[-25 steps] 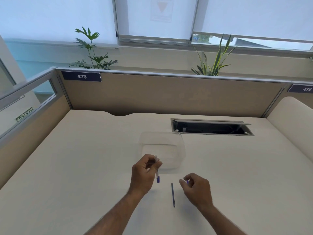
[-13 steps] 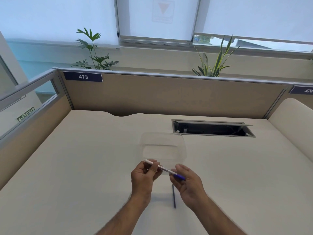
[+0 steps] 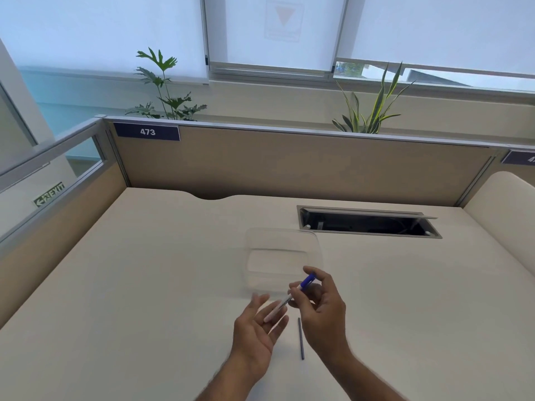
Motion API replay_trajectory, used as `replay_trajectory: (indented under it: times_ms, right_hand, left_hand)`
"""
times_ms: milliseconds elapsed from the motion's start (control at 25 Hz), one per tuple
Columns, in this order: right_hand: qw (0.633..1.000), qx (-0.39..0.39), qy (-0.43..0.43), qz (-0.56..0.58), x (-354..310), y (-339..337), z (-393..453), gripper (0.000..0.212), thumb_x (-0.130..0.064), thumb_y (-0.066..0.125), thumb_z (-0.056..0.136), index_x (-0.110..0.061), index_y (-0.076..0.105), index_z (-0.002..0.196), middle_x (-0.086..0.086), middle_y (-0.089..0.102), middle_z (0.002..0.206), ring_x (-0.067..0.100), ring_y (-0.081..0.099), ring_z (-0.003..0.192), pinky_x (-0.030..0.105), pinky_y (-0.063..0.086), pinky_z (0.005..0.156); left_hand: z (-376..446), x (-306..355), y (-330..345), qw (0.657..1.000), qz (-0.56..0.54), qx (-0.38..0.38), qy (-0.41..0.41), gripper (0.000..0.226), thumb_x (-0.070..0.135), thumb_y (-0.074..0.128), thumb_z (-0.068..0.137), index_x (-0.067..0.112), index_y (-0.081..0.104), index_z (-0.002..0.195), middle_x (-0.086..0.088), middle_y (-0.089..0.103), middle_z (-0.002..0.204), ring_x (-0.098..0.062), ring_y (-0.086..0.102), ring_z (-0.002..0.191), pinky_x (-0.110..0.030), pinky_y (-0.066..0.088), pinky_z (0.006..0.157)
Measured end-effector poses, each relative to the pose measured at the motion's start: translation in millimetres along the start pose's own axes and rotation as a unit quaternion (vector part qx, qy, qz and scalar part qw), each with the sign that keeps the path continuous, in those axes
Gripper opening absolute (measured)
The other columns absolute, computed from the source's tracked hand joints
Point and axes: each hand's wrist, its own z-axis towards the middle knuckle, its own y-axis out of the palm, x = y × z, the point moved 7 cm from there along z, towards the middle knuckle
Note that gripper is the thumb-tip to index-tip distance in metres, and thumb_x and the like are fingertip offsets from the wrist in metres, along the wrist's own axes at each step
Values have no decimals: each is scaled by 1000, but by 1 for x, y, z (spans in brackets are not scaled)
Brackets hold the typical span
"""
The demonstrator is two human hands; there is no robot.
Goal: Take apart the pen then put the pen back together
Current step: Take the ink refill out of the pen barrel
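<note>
My right hand (image 3: 322,311) pinches a white pen barrel (image 3: 285,302) near its blue end (image 3: 307,281), which points up and away from me. The barrel's white end reaches over the fingers of my left hand (image 3: 257,325). That hand is spread with the palm up, and whether it touches the barrel I cannot tell. A thin dark ink refill (image 3: 301,338) lies on the desk between my two wrists, pointing away from me.
A clear plastic container (image 3: 282,240) stands on the cream desk (image 3: 144,285) just beyond my hands. A cable slot (image 3: 367,224) opens in the desk at the back right. Beige partition walls (image 3: 289,166) close the desk at the back and left.
My left hand let go of the barrel and spread its fingers. My right hand took the barrel over and swung its blue end up and to the right. The refill stayed put.
</note>
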Motion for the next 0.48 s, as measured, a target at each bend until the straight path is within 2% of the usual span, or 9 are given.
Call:
replay_trajectory:
  times_ms: [80,200,320,480]
  right_hand:
    - [997,-10,-64,-48,-11,3,-3,51,5,69,85,-23,53,125,-3,76,88,12,75,76,25,61,73]
    - [988,-17,-134,-73,-28,5,-8,57,4,71,83,-30,50,124,-6,75,91,7,74,79,21,61,73]
    - [981,-17,-170,-93,-39,6,-9,58,0,72,83,-33,50,124,-12,73,94,2,72,84,17,58,76]
    - [975,-51,-175,-125,-37,12,-13,58,-6,72,83,-38,50,125,-19,69,95,-4,70,86,11,55,78]
  left_hand:
    - [0,-4,-1,999,-38,2,-27,61,60,52,89,8,59,120,-23,69,115,-43,65,107,-55,46,101]
    - [1,-6,-3,998,-53,-7,-35,81,81,42,77,15,61,120,-18,66,119,-41,60,115,-56,43,104]
    - [1,-7,-2,998,-42,-12,-38,87,85,38,74,16,60,123,-15,66,121,-40,59,116,-57,41,105]
    - [-1,-6,5,999,-33,-20,-33,90,82,36,76,14,58,129,-16,64,127,-38,59,116,-56,38,109]
